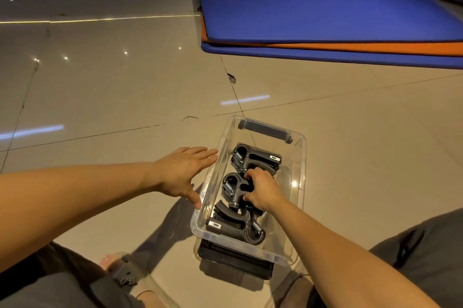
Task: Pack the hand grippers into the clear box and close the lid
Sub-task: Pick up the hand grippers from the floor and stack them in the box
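Right hand (263,191) grips the middle hand gripper (234,189) inside the clear box (299,177); I see three grippers there, maybe more underneath. Left hand (184,173) flat, fingers spread, beside box wall.

Warm, dim indoor light; ceiling lamps glare on the glossy beige tiled floor (112,87); wide-angle bending at edges; sharp focus.

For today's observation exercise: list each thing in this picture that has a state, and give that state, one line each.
clear box: open, no lid on
hand grippers: inside the box
left hand: open, flat against the box's outer wall
right hand: shut on the middle hand gripper
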Motion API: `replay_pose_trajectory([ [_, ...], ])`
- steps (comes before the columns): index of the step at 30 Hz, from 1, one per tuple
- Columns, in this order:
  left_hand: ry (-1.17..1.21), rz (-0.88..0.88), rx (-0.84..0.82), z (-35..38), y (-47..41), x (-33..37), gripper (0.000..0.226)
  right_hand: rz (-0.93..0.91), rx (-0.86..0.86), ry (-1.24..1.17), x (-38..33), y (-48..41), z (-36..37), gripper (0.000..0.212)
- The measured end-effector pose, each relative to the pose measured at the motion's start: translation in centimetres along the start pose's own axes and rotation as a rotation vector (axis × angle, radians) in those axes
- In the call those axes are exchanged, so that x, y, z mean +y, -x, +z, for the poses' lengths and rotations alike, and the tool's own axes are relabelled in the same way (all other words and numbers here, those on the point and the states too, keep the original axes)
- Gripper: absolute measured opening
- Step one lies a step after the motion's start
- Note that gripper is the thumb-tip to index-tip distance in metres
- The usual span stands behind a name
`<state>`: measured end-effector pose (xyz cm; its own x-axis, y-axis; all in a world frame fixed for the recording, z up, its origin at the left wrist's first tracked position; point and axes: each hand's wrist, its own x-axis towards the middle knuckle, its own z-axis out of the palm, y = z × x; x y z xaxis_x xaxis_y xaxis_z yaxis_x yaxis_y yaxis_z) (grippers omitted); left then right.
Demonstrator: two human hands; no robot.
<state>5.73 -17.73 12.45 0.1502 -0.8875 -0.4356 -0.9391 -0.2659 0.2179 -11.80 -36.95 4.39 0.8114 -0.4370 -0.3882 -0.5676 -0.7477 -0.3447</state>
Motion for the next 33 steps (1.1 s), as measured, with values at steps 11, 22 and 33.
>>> replay_pose_trajectory([
  [11, 0.026, 0.012, 0.016, 0.0, 0.2, -0.2, 0.131, 0.055, -0.013, -0.044, 0.4, 0.1, 0.2, 0.068],
  [22, 0.015, -0.072, 0.071, -1.4, 1.3, 0.2, 0.130, 0.144, 0.203, -0.402, -2.3, 2.2, -3.0, 0.050],
  [33, 0.136, -0.210, 0.377, -5.5, 11.0, 3.9, 0.110, 0.024, 0.472, -0.779, -10.3, 9.5, -9.0, 0.026],
])
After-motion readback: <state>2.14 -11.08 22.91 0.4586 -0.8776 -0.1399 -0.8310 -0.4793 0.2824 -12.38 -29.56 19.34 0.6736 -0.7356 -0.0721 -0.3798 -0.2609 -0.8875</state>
